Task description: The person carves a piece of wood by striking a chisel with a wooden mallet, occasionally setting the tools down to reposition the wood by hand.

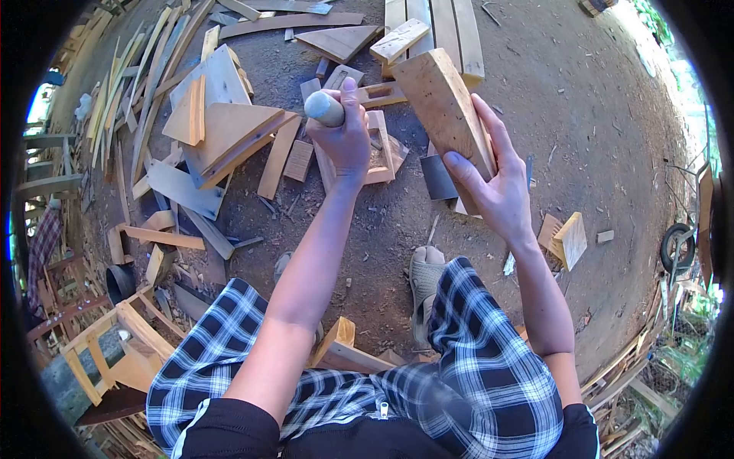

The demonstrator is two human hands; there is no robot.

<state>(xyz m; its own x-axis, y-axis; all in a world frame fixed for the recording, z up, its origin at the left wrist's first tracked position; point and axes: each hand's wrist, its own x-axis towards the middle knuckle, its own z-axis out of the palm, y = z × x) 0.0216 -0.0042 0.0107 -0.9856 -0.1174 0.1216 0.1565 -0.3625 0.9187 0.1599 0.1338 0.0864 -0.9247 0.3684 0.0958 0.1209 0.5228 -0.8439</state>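
Observation:
My left hand (344, 138) is closed round a thick rod-like handle (325, 109) with a pale, rounded end that points up at the camera; whatever lies below the fist is hidden. In my right hand (497, 180) is a long rectangular wood block (443, 118), tilted, with the thumb on its near face and the fingers along its right side. The two hands are apart. Beneath and between them, a small wooden frame (380, 145) lies on the ground. A dark flat plate (437, 177) shows just below the block.
Cut boards (237, 138) and long thin strips (153, 69) are piled at the left. Slatted planks (447, 34) stand at the top. A notched wood piece (569, 239) lies at the right, on the dirt, with a tyre (677, 249) beyond. My sandalled foot (426, 283) is below.

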